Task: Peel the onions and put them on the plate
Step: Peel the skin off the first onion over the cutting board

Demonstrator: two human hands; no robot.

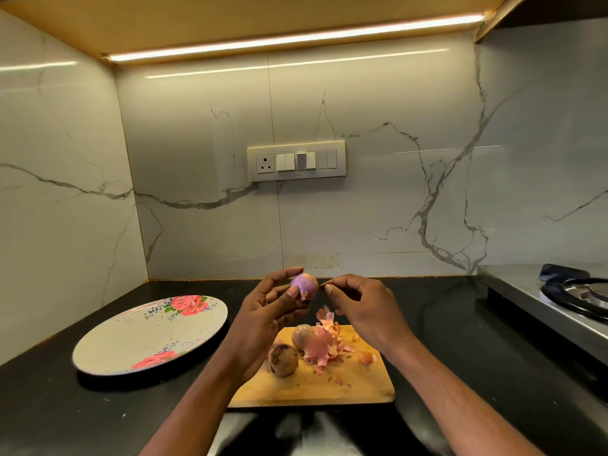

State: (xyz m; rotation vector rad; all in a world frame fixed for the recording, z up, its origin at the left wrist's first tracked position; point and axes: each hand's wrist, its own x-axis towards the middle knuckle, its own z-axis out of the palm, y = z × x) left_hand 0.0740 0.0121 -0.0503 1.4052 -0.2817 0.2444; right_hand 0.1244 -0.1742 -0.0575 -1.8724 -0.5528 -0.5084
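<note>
1. Holding a peeled onion (304,286) up above the bench (437,324), my left hand (266,319) has its fingers curled round it, thumb on the near side and the other fingertips behind and over the top.
2. The onion in my fingers is pale purple and smooth, with a small strip of pinkish skin hanging at its lower right edge.
3. My right hand (362,307) is just beside the onion on its right, forefinger and thumb pressed together at the tips; whether they pinch a shred of skin is too small to tell.
4. Below my hands lies a wooden cutting board (329,390) on the black bench.
5. On the board sit two unpeeled onions: a light one (301,337) near the back edge, and a darker brown one (283,360) just in front and to the left of it, the two close together.
6. A heap of pink onion skins (325,343) lies touching the light onion on its right, with smaller flakes scattered across the board toward its near and right sides.
7. The plate (115,350), pale with red roses painted on it, rests on the bench to the left of the board, well apart from the onion I hold, and carries no onion.
8. At the right edge stands a steel stove (559,311) with a black burner ring.
9. On the marble wall behind is a switch panel (296,161).
</note>
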